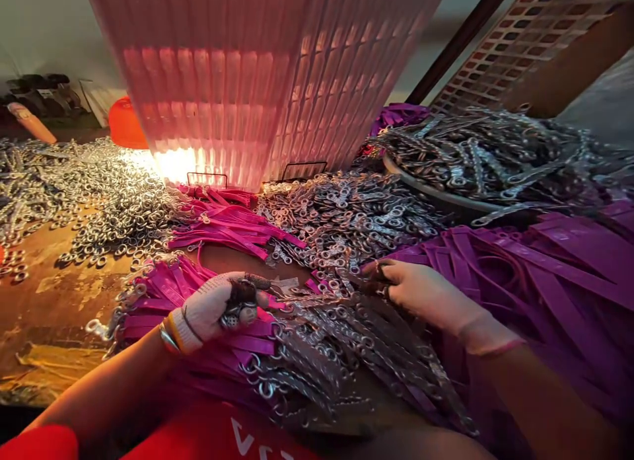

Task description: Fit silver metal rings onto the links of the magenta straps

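My left hand [211, 308], in a white glove with darkened fingertips, is turned palm up. Its fingers curl around several small shiny metal fittings [238, 314], and a pink strap end [277, 304] sticks out beside the fingertips. To the right, my gloved right hand [421, 291] has its fingers pinched at the end of a short metal chain [341, 298], which stretches toward the pink strap. Below both hands lies a heap of chains [376, 341]. Pink straps with metal ends [163, 301] are bunched under my left wrist.
Translucent ribbed panels [238, 96] stand behind, with a glowing orange lamp [127, 123] at their left. Loose metal fittings [119, 222] cover the left of the wooden table [54, 288]. At right are a heaped basin of chains [495, 156] and purple straps [559, 295].
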Available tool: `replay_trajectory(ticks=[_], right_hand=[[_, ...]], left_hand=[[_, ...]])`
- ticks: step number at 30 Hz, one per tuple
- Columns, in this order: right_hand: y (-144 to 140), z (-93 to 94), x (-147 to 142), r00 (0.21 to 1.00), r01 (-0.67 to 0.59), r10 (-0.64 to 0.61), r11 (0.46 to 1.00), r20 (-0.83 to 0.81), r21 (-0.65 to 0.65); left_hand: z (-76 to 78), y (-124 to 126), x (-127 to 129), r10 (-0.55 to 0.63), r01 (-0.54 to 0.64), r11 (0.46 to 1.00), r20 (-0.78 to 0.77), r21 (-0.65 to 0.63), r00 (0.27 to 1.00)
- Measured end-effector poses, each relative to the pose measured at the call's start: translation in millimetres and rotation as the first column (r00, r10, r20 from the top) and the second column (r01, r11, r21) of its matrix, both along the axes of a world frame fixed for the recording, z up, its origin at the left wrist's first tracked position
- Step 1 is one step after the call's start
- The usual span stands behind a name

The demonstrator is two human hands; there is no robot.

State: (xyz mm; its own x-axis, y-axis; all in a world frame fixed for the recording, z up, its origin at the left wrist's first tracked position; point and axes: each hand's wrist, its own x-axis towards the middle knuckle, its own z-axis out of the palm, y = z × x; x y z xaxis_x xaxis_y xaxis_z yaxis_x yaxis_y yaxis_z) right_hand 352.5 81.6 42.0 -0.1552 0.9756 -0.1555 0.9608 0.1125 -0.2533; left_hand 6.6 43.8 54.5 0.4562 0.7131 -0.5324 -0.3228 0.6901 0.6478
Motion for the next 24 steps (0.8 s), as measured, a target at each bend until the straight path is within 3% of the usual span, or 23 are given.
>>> replay_trajectory(ticks=[3, 7, 12, 18, 24], right_hand=[[-2.3, -9.1, -9.7, 0.977, 0.055, -0.072, 0.994, -0.203, -0.091], [-9.2, -8.0, -36.3, 0.958, 0.134, -0.121, 0.990, -0.261, 0.035], [-34.0, 15.3, -93.6, 0.790, 0.020, 0.040, 0.996, -0.612, 0.091], [-67.1, 42.9, -139.2, 0.879, -0.125, 0.178, 0.981, -0.443, 0.146], [-74.5, 45.2, -153.8, 0.924, -0.169, 0.219, 0.969, -0.312, 0.179]], left_hand=[[4.4, -8.5, 2.4, -0.026, 0.049, 0.978, -0.115, 0.201, 0.993], [9.5, -15.2, 5.7, -0.037, 0.129, 0.941, -0.284, 0.312, 0.958], [11.7, -17.3, 8.4, -0.105, 0.211, 0.910, -0.294, 0.357, 0.950], [15.1, -22.3, 8.0, -0.097, 0.202, 0.883, -0.255, 0.425, 0.962], [18.3, -25.1, 9.1, -0.074, 0.207, 0.878, -0.303, 0.432, 0.950]])
